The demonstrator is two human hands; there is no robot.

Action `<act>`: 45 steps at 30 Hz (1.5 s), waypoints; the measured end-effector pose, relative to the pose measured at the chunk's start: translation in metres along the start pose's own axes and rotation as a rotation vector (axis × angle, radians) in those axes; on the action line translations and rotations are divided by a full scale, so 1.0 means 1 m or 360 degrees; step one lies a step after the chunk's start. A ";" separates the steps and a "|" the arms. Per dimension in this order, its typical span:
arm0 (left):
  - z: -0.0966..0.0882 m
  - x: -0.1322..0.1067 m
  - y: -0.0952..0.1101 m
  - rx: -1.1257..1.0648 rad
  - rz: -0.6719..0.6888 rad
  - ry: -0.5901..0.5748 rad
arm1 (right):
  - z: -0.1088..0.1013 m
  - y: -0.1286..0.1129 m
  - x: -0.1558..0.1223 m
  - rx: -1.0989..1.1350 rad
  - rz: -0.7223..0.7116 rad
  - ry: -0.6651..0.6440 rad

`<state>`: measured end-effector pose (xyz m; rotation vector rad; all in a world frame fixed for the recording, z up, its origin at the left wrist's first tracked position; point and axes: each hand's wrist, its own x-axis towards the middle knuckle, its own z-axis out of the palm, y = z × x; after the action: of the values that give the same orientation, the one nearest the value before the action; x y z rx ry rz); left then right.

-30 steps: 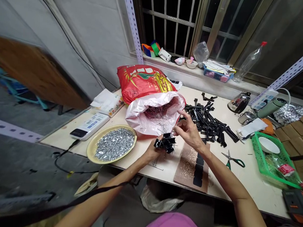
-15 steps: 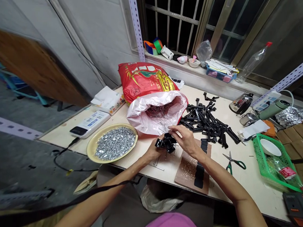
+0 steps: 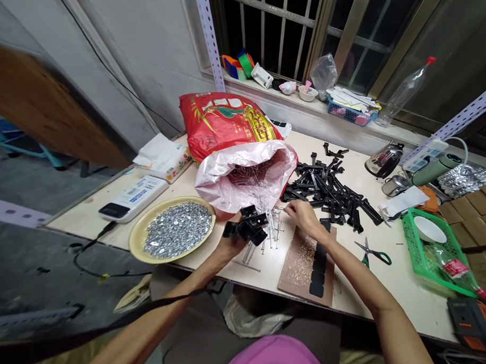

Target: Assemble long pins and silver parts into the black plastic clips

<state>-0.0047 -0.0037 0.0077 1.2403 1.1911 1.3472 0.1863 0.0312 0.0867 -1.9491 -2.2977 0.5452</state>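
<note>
Our left hand (image 3: pixel 229 244), at the centre of the frame, is closed round a clutch of black plastic parts (image 3: pixel 247 229) that juts past the fingers toward the upper right. Our right hand (image 3: pixel 307 217), just right of centre, is palm down with its fingers curled low over the table (image 3: pixel 355 167); we cannot tell whether the fingertips have hold of anything. Between the two hands lies a scatter of metal pins (image 3: pixel 272 228), their long axes running mostly up and down the frame. The pins lie immediately left of the right hand's fingertips, and that hand looks the nearer to them at table level, the left appearing to be held above them with its load. Below the right wrist is a brown board (image 3: pixel 299 263) carrying a column of black pads. Above the hands a white plastic bag (image 3: pixel 243 174) gapes open on more pins, and behind it leans a red sack (image 3: pixel 223 123) with a yellow panel of characters too small for us to read. A loose pile of black parts (image 3: pixel 330 191) spreads to the upper right of centre. At lower left a yellow plate (image 3: pixel 139 247) is heaped with small silver pieces, beside a white scale (image 3: pixel 133 197) whose blue markings we cannot make out. Green-handled scissors (image 3: pixel 373 254) and a green basket (image 3: pixel 412 238) lie at right.
</note>
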 end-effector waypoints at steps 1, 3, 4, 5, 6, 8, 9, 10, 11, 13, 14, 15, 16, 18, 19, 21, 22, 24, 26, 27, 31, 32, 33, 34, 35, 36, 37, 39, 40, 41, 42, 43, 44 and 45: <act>-0.001 0.001 0.000 0.0007 0.0002 0.0012 | 0.005 -0.001 0.000 -0.0128 0.0080 -0.0126; -0.001 0.001 0.002 0.0032 -0.0021 -0.0006 | 0.016 -0.004 -0.001 -0.0227 0.0162 -0.0239; 0.000 0.000 0.004 0.0055 -0.0047 -0.0032 | 0.020 -0.007 -0.002 -0.0236 0.0177 -0.0265; 0.001 -0.001 0.007 0.0081 -0.0090 -0.0049 | 0.024 -0.010 -0.002 -0.0253 0.0190 -0.0301; 0.002 -0.002 0.010 0.0107 -0.0143 -0.0053 | 0.027 -0.013 -0.002 -0.0267 0.0202 -0.0340; 0.005 -0.003 0.014 0.0141 -0.0237 -0.0018 | 0.027 -0.017 -0.001 -0.0287 0.0227 -0.0407; 0.006 -0.003 0.016 0.0146 -0.0255 0.0011 | 0.026 -0.018 -0.001 -0.0293 0.0238 -0.0428; 0.008 -0.002 0.016 0.0143 -0.0253 0.0028 | 0.023 -0.019 -0.002 -0.0297 0.0247 -0.0437; 0.009 -0.001 0.015 0.0136 -0.0232 0.0020 | 0.020 -0.019 -0.002 -0.0302 0.0254 -0.0433; 0.009 0.001 0.011 0.0122 -0.0173 -0.0008 | 0.011 -0.018 -0.005 -0.0313 0.0264 -0.0392; 0.009 0.002 0.008 0.0122 -0.0148 -0.0014 | 0.007 -0.018 -0.006 -0.0320 0.0264 -0.0360; 0.009 0.003 0.005 0.0128 -0.0132 -0.0018 | 0.002 -0.017 -0.008 -0.0327 0.0255 -0.0329; 0.008 0.003 0.002 0.0134 -0.0118 -0.0016 | -0.002 -0.016 -0.009 -0.0335 0.0235 -0.0299; 0.007 0.005 -0.002 0.0130 -0.0106 0.0010 | -0.009 -0.014 -0.011 -0.0358 0.0179 -0.0237; 0.007 0.005 -0.002 0.0121 -0.0107 0.0016 | -0.012 -0.013 -0.011 -0.0374 0.0153 -0.0199; 0.006 0.007 -0.002 0.0095 -0.0115 0.0015 | -0.018 -0.011 -0.011 -0.0396 0.0129 -0.0127; 0.006 0.007 -0.001 0.0081 -0.0117 0.0008 | -0.021 -0.010 -0.012 -0.0393 0.0113 -0.0088; 0.005 0.007 -0.001 0.0073 -0.0113 -0.0015 | -0.029 -0.011 -0.013 -0.0345 -0.0022 0.0013; 0.004 0.007 -0.001 0.0112 -0.0093 -0.0031 | -0.038 -0.013 -0.016 -0.0276 -0.0303 0.0144; 0.004 0.007 -0.001 0.0144 -0.0076 -0.0042 | -0.042 -0.016 -0.018 -0.0256 -0.0461 0.0197; 0.004 0.006 0.003 0.0243 0.0004 -0.0115 | -0.058 -0.030 -0.024 -0.0321 -0.0825 0.0199; 0.004 0.006 0.005 0.0265 0.0016 -0.0127 | -0.060 -0.034 -0.024 -0.0341 -0.0853 0.0180; 0.005 0.006 0.008 0.0291 0.0021 -0.0139 | -0.063 -0.037 -0.024 -0.0351 -0.0871 0.0162; 0.005 0.006 0.011 0.0317 0.0022 -0.0153 | -0.065 -0.040 -0.023 -0.0353 -0.0885 0.0140; 0.005 0.006 0.013 0.0336 0.0021 -0.0171 | -0.067 -0.043 -0.023 -0.0349 -0.0900 0.0111; 0.005 0.006 0.016 0.0346 0.0019 -0.0190 | -0.069 -0.045 -0.022 -0.0341 -0.0921 0.0070; 0.005 0.006 0.018 0.0346 0.0020 -0.0200 | -0.072 -0.047 -0.021 -0.0324 -0.0948 0.0027; 0.005 0.006 0.020 0.0315 0.0030 -0.0188 | -0.078 -0.048 -0.020 -0.0257 -0.1012 -0.0020; 0.005 0.006 0.020 0.0294 0.0035 -0.0170 | -0.081 -0.048 -0.019 -0.0210 -0.1037 -0.0009; 0.004 0.006 0.021 0.0277 0.0035 -0.0154 | -0.084 -0.047 -0.019 -0.0161 -0.1055 0.0013; 0.004 0.005 0.021 0.0263 0.0030 -0.0142 | -0.087 -0.046 -0.019 -0.0118 -0.1071 0.0031; 0.004 0.005 0.021 0.0252 0.0022 -0.0144 | -0.088 -0.046 -0.018 -0.0090 -0.1087 0.0035; 0.004 0.004 0.021 0.0247 0.0010 -0.0153 | -0.089 -0.045 -0.018 -0.0077 -0.1107 0.0015; 0.005 0.003 0.021 0.0246 -0.0002 -0.0167 | -0.089 -0.045 -0.018 -0.0071 -0.1128 -0.0021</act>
<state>-0.0004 -0.0025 0.0293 1.4017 1.2395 1.1917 0.1728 0.0272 0.1872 -1.0043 -2.7745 0.4210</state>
